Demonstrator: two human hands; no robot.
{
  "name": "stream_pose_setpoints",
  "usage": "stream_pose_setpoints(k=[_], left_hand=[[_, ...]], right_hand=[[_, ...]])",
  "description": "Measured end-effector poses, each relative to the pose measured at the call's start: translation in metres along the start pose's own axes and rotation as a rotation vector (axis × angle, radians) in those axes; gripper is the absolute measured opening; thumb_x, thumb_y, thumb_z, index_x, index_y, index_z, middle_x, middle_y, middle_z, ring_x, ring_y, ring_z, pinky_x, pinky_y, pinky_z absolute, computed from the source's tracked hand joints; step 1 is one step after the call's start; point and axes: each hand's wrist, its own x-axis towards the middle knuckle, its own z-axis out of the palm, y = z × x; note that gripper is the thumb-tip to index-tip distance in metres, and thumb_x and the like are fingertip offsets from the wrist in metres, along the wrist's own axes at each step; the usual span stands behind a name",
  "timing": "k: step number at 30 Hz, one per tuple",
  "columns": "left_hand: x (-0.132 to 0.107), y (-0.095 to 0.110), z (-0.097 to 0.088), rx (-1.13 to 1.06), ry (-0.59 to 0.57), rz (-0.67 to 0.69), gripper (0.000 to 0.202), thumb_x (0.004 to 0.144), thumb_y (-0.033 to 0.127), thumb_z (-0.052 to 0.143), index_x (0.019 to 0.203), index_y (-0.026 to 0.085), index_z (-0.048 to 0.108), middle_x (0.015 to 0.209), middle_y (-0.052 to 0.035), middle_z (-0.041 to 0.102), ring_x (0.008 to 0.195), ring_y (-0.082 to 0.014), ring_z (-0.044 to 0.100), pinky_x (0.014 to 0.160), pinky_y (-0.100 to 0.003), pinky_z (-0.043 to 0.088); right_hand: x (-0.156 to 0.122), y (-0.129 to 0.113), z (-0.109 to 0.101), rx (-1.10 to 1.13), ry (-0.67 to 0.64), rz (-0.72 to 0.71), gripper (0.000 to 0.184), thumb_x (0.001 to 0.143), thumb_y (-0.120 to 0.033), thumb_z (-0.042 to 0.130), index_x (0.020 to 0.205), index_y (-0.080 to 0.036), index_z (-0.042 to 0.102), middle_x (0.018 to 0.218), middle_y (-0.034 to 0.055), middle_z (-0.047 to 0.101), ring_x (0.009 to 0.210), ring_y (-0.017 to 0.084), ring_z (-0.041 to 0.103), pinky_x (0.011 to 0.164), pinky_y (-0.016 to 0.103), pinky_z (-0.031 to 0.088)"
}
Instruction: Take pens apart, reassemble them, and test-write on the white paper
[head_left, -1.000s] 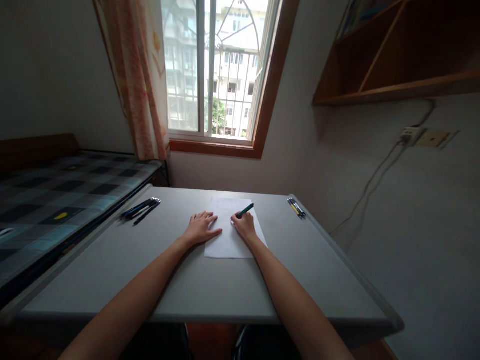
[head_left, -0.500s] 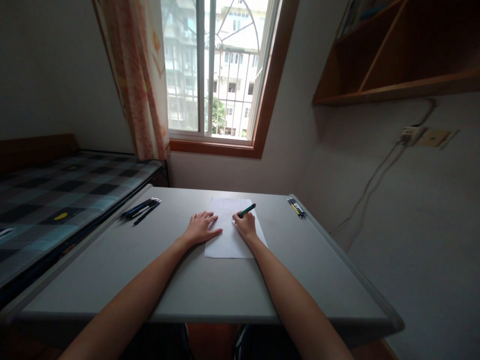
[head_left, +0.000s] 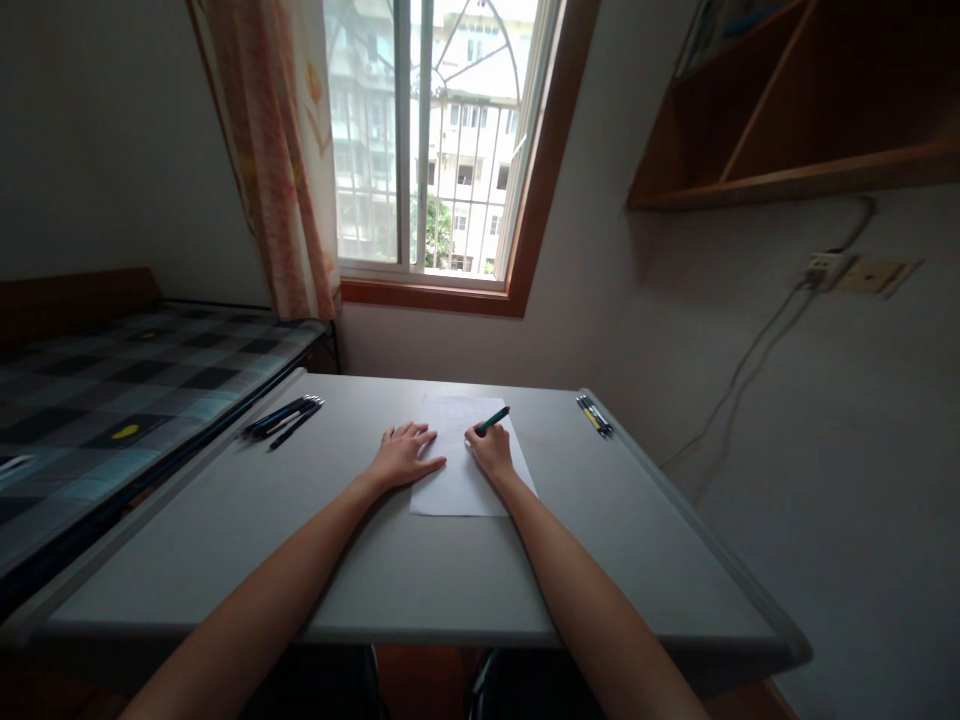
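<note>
A white sheet of paper [head_left: 457,490] lies on the pale table [head_left: 420,580] in front of me. My left hand [head_left: 405,455] rests flat across the paper's left edge, fingers spread. Over the right half of the sheet, my right hand [head_left: 491,448] is closed around a dark green pen [head_left: 495,418], its upper end leaning up and to the right. The pen's tip is hidden by my fingers, so whether it touches the paper cannot be made out. Faint marks seem to run along the upper part of the sheet.
Several dark pens [head_left: 285,420] lie in a bunch at the table's left edge. More pens [head_left: 595,416], one with yellow, lie by the right edge. A checked bed [head_left: 187,375] is on the left; a wooden shelf [head_left: 750,178] and a plugged-in cable [head_left: 720,405] are on the right wall.
Almost nothing differs. The pen's upper end has shifted very slightly in my right hand; my left hand stays in place on the paper.
</note>
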Motion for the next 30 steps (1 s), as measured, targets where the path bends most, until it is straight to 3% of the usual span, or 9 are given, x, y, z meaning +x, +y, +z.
stream_pose_setpoints(k=[30], left_hand=[[-0.0001, -0.001, 0.0012, -0.004, 0.011, 0.01, 0.062, 0.072, 0.068, 0.039, 0.121, 0.032, 0.049, 0.132, -0.0043, 0.043, 0.124, -0.0258, 0.033, 0.101, -0.045, 0.02]], right_hand=[[0.0004, 0.0018, 0.0, 0.05, 0.01, 0.038, 0.02, 0.069, -0.024, 0.049, 0.058, -0.015, 0.064, 0.051, 0.0056, 0.063, 0.056, 0.016, 0.062, 0.056, 0.02, 0.041]])
